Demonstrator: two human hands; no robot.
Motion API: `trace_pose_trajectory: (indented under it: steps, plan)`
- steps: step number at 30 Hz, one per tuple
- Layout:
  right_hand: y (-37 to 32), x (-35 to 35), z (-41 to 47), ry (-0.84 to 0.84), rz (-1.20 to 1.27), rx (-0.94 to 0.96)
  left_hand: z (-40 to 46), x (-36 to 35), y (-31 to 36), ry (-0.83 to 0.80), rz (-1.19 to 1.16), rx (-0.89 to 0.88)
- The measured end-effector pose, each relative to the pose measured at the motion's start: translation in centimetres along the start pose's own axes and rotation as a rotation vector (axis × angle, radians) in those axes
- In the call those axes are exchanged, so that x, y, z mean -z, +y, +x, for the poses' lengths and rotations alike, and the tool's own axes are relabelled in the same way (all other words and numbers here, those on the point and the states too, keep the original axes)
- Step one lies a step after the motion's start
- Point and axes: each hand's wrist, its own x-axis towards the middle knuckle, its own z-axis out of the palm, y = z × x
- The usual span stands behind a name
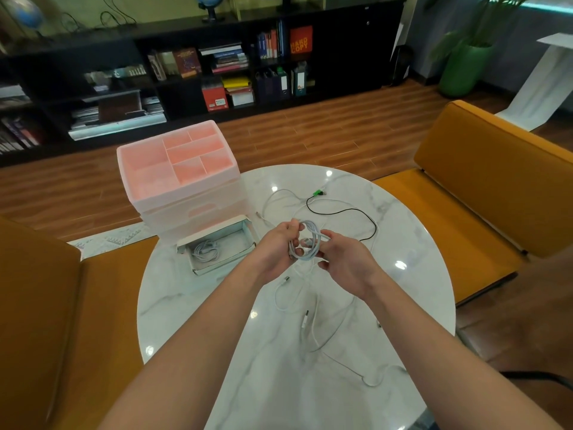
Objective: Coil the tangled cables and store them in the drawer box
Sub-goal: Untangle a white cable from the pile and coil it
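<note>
White marble makes up the one round table (412,243) under my arms, with orange seats (483,181) on either side of it. One black shelf (347,66) runs along the far wall; among its books an orange spine reads "HARD COPY" (301,43). One green pot (463,69) stands by the shelf's right end.

On the table's left edge sits one translucent drawer box (192,209) with a pink divided tray (176,156) on top; I count about seven compartments, and I see nothing in them. Its bottom drawer (245,235) is pulled out and holds one coiled white cable (206,249).

Above the table's middle I hold one white coil (311,240). My left hand (276,246) grips its left side, fingers curled through the loop. My right hand (344,259) pinches the right side, thumb over the strands.

Loose white cables (310,324) lie tangled on the marble below and behind my hands; I cannot count them apart. One black cable (347,211) with a green plug (319,193) curves across the far side.
</note>
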Motion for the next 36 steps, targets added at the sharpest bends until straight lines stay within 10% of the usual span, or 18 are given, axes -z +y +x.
trace_pose_trajectory:
  steps: [9, 23, 36]
  plan:
    - [0.0, -1.3, -0.9, -0.057, -0.232, 0.242, -0.3, -1.4, 0.6, 0.081, 0.064, -0.014]
    - [0.0, -1.7, -2.0, 0.345, -0.592, 0.619, 0.1, -1.8, 1.2, 0.189, -0.151, -0.058]
    - [0.0, -1.7, -1.3, 0.573, -0.381, 0.346, -0.9, -3.4, 0.6, 0.228, 0.118, -0.208]
